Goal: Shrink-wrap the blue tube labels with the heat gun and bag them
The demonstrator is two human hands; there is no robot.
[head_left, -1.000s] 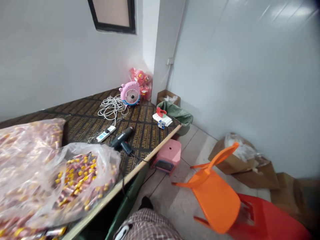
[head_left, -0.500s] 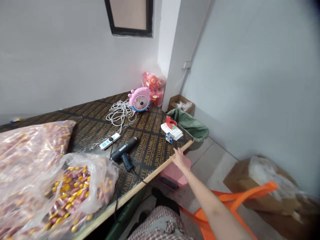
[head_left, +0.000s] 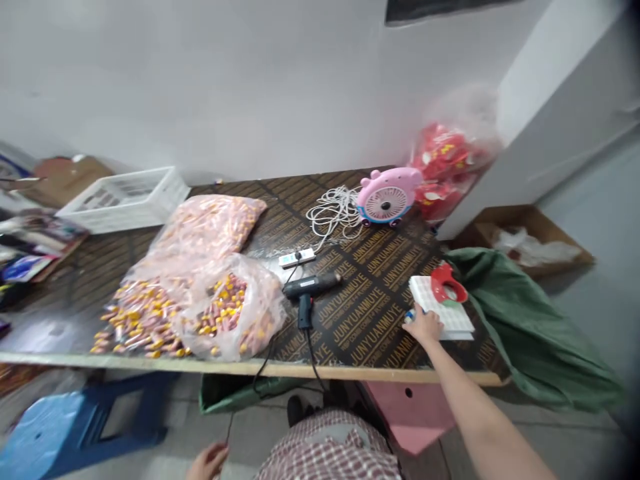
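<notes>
My right hand (head_left: 424, 325) is on the table by the left edge of a stack of white printed sheets (head_left: 453, 320). Its fingers are closed around a small blue-and-white item (head_left: 410, 315), mostly covered by the hand. A red cut-out piece with a round hole (head_left: 440, 283) lies on the sheets. My left hand (head_left: 209, 461) hangs low in front of the table, fingers loosely bent, nothing visible in it. A dark heat gun (head_left: 313, 285) rests on the table, its cord running over the front edge. Left of it is an open plastic bag (head_left: 260, 303) of small pink-and-yellow pieces.
A pink fan (head_left: 387, 197), white cable (head_left: 333, 210) and power strip (head_left: 297, 258) are farther back. Red packets in a bag (head_left: 443, 160) lean by the pillar. A green sack (head_left: 540, 340) hangs at the right. Below are a pink stool (head_left: 410, 413) and a blue stool (head_left: 45, 427).
My view has swung left, showing more of the table. My right hand has gone from the table's front edge to the blue-and-white item. My left hand has come into view.
</notes>
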